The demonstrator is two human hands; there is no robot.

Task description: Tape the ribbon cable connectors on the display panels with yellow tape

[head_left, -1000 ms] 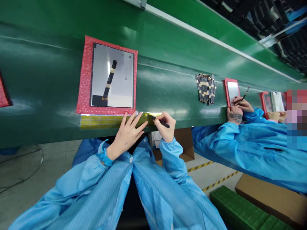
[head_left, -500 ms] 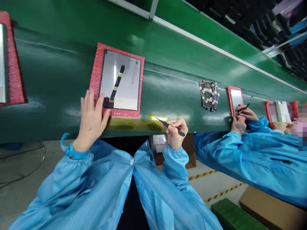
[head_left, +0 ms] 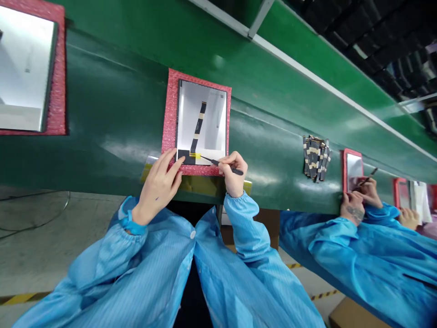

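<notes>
Green bench (head_left: 112, 100) | 1 screen (head_left: 216, 123) laid on red wrap (head_left: 169, 114) | tweezers (head_left: 214, 161) pinched by right hand (head_left: 235, 175), tips at yellow tape (head_left: 198, 156) by cable (head_left: 198, 127) end | left hand (head_left: 159, 182) spread at screen corner | tape best pressed flat, cable held steady

It was an electronics workshop: the long green table (head_left: 116, 107) carried screen panels (head_left: 213, 130) and piled ribbon cables (head_left: 316, 159), with a blue-smocked co-worker (head_left: 355, 250) at its edge.

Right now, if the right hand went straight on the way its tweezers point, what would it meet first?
Probably the yellow piece at the tip of the tweezers, then the black cable; actual contact is unclear.
</notes>
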